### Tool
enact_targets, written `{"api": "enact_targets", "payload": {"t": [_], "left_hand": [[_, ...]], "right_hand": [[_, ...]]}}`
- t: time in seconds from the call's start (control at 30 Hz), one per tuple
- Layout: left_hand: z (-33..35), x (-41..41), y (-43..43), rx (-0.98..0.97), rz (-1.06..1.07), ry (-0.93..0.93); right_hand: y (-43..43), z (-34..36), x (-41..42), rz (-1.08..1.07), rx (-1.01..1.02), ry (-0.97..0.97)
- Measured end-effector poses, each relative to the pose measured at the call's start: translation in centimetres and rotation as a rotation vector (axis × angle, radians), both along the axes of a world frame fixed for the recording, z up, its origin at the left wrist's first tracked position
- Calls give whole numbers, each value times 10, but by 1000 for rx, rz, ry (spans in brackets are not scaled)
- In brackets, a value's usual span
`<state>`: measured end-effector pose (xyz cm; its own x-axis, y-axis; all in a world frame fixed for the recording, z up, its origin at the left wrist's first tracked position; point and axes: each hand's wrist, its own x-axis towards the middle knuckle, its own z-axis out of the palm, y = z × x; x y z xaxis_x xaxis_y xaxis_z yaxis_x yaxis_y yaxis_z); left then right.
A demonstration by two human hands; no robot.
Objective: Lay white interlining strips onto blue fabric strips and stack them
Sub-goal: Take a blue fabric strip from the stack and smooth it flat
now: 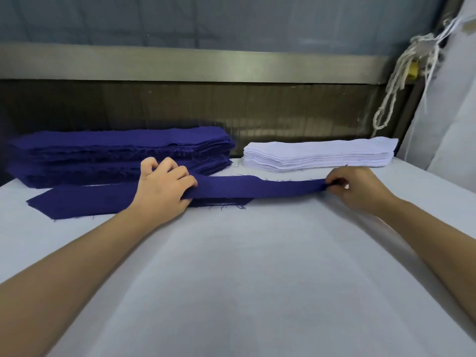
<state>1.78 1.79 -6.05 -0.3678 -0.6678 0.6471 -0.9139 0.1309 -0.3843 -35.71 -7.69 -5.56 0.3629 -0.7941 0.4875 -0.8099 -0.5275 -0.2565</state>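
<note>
1 frayed blue strip (257, 188): left hand (164, 188) grips mid, right hand (354, 188) pinches end.

A dark blue strip (257, 188) is stretched between the left hand (164, 186) and right hand (353, 186), overlapping a second blue strip (85, 202) that lies flat. Behind lie a tall stack of blue strips (121, 150) and, right of it, a lower white interlining stack (319, 155).

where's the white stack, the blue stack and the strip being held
white stack (322, 148), head view, top sheet
blue stack (123, 139), head view, top piece
held strip (257, 188), head view, its middle span
</note>
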Motion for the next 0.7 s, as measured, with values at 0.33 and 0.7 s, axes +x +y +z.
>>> {"api": "enact_targets", "payload": {"t": [0.33,0.7], "left_hand": [[-4,-12,3,88,-143,-47],[3,-8,7,349,-384,29]], "right_hand": [[-9,-1,-23,-399,127,100],[-9,-1,-12,-387,195,281]]}}
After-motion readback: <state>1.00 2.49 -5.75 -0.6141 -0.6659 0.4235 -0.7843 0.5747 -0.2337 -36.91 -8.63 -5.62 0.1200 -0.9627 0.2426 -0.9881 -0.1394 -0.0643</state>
